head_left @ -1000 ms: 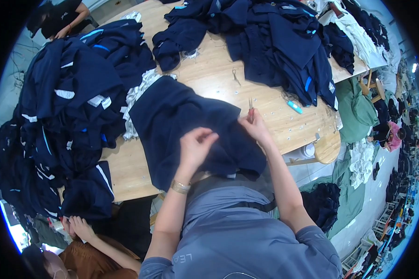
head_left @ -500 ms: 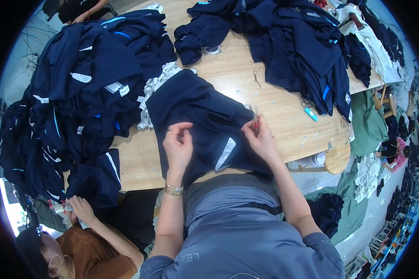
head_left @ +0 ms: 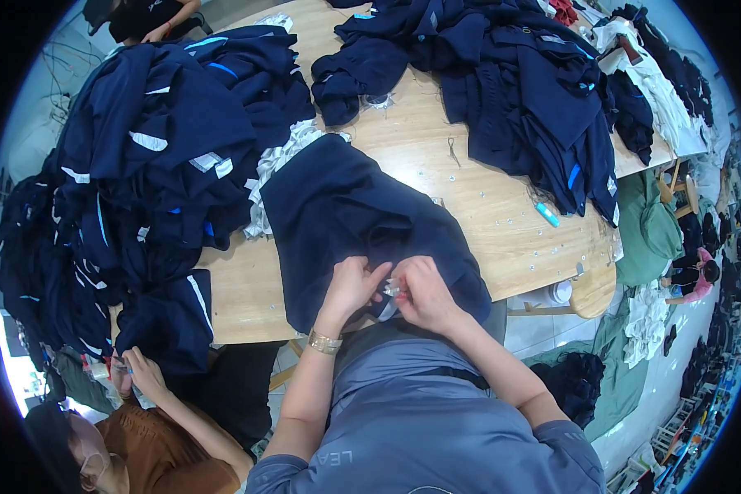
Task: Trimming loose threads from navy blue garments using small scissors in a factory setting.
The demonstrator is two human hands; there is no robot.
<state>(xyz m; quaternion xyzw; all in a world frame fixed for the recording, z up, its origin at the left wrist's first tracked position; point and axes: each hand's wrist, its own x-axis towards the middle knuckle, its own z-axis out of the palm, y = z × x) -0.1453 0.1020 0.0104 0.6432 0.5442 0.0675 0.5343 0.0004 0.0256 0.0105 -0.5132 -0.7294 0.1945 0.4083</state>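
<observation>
A dark navy garment [head_left: 346, 214] lies spread on the wooden table [head_left: 469, 198] right in front of me. My left hand [head_left: 352, 284] and my right hand [head_left: 424, 292] meet at its near edge, fingers pinched together on a small white tag [head_left: 393, 288] attached to the cloth. A gold watch sits on my left wrist. Both hands grip the garment's hem close to my body.
A big heap of navy garments [head_left: 156, 165] covers the table's left side, another heap [head_left: 510, 74] the far right. Small scissors [head_left: 454, 150] and a turquoise marker [head_left: 547, 215] lie on the wood. A person in brown [head_left: 148, 445] works at lower left.
My hands have come together from apart on the cloth to its near edge. The garment has been pulled closer and refolded; a white stripe seen before is now hidden.
</observation>
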